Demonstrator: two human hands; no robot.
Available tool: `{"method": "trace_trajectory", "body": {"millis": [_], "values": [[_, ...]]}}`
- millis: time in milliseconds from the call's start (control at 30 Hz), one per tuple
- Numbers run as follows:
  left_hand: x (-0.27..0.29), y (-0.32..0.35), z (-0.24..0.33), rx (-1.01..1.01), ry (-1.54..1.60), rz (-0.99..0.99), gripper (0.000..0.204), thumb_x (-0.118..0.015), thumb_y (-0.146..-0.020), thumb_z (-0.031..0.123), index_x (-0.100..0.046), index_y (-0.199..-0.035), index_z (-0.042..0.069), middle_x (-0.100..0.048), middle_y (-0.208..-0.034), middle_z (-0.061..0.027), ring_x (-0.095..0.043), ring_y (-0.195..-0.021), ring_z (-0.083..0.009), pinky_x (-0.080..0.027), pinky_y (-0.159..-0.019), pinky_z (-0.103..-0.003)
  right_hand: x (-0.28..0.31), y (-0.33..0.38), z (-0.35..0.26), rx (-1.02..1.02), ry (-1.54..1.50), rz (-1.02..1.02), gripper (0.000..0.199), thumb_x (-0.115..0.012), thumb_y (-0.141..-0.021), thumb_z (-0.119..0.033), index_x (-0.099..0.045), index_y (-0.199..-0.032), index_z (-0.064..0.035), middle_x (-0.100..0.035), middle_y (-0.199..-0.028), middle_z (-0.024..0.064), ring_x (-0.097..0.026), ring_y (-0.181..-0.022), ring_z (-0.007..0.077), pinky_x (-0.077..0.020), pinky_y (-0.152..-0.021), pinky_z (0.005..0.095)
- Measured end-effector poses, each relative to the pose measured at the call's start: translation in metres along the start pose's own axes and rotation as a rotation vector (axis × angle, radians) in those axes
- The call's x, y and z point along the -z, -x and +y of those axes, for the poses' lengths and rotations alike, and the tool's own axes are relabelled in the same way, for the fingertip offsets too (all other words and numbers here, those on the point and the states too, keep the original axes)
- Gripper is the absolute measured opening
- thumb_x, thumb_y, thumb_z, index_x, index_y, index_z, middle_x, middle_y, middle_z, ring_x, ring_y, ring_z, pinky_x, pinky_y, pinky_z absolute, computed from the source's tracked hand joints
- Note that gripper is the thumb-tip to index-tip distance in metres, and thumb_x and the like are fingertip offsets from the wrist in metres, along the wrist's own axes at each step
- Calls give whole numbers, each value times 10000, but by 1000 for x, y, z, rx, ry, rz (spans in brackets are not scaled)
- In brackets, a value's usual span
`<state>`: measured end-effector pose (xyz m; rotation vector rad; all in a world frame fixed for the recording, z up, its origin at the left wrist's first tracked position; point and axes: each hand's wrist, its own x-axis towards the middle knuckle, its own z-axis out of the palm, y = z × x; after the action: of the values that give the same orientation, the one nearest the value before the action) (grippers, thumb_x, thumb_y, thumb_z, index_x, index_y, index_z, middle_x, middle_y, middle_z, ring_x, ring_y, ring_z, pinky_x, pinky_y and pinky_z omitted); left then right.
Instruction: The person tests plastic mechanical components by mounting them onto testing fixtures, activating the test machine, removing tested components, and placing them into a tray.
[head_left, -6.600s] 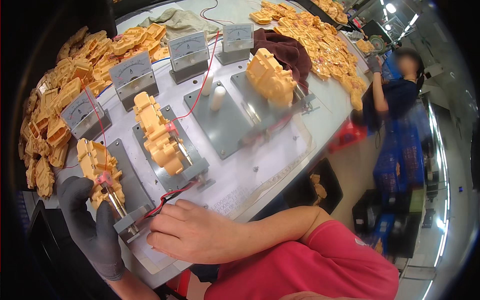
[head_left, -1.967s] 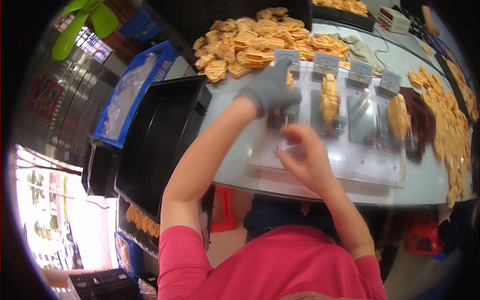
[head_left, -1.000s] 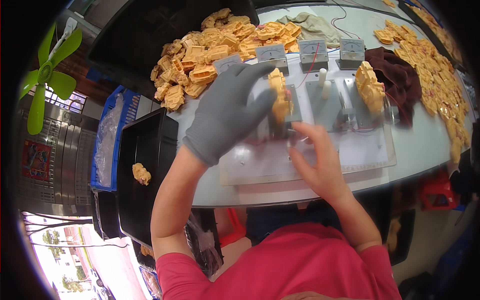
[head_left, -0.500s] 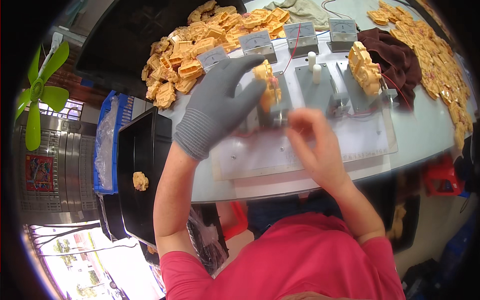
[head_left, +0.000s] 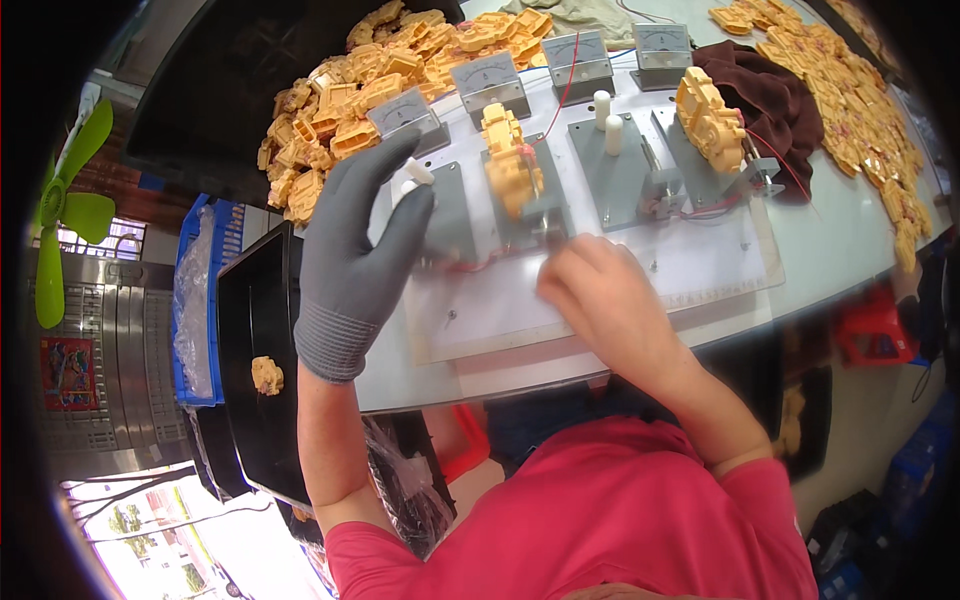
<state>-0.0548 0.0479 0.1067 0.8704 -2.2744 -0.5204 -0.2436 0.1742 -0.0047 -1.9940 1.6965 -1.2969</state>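
Observation:
My left hand (head_left: 362, 245), in a grey glove, hovers over the leftmost grey fixture plate (head_left: 452, 205). Its thumb and forefinger are apart, with a white peg (head_left: 418, 172) showing between them. A yellow plastic housing (head_left: 510, 160) stands on the plate beside it, against a small metal clamp block (head_left: 545, 220). Just below that block is my bare right hand (head_left: 612, 305), fingers bent and closed together, slightly blurred; whatever they pinch is hidden. Another yellow housing (head_left: 708, 120) sits on the rightmost plate. White pegs (head_left: 613, 135) stand on the plate between the two housings.
Small panel meters (head_left: 490, 85) line the back of the white board (head_left: 600, 310), with red wires. Heaps of yellow housings (head_left: 340, 110) lie at the back left and far right (head_left: 850, 130). A brown cloth (head_left: 770, 95) lies near the right heap. A black tray (head_left: 262, 330) is at left.
My left hand has moved left, off the yellow housing, which stays on its plate. My right hand has shifted slightly left and down, its fingers drawing together. The whole view has shifted a little.

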Motion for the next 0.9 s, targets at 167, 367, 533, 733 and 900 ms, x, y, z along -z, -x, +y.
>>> {"method": "trace_trajectory", "body": {"millis": [167, 367, 533, 733, 900], "values": [[8, 8, 3, 64, -44, -1, 422, -649, -961, 81, -590, -1374, 15, -629, -1323, -139, -590, -1256, -219, -432, -1100, -355, 1, 0, 1, 9, -10, 27, 110, -740, -852, -118, -653, -902, -71, -604, -922, 75, -615, -878, 303, -488, -810, 421], [9, 11, 2, 92, -30, -19, 425, -640, -976, 76, -573, -1389, 4, -620, -1359, -136, -571, -1290, -205, -414, -1128, -352, -1, 1, 0, 34, 32, 60, 133, -758, -836, -128, -647, -886, -75, -596, -901, 73, -617, -856, 298, -494, -787, 413], [2, 10, -4, 26, -32, 33, 393, -679, -932, 102, -636, -1314, 24, -667, -1226, -147, -635, -1171, -250, -464, -1037, -355, -1, 2, -1, 52, 46, 79, 137, -759, -833, -131, -642, -879, -79, -589, -888, 64, -615, -851, 282, -490, -774, 406], [-1, 8, -4, 11, -30, 24, 385, -677, -928, 90, -645, -1307, 30, -669, -1219, -143, -629, -1168, -252, -460, -1036, -355, 0, 2, 0, 73, 55, 79, 135, -754, -835, -133, -638, -884, -86, -588, -881, 54, -614, -853, 260, -484, -769, 401], [-4, 5, -3, 2, 9, 7, 380, -672, -922, 77, -648, -1299, 32, -668, -1207, -137, -626, -1161, -254, -455, -1036, -356, 0, 2, 1, 68, 5, 76, 120, -742, -850, -126, -644, -895, -73, -584, -905, 105, -588, -837, 336, -467, -748, 431]]}}
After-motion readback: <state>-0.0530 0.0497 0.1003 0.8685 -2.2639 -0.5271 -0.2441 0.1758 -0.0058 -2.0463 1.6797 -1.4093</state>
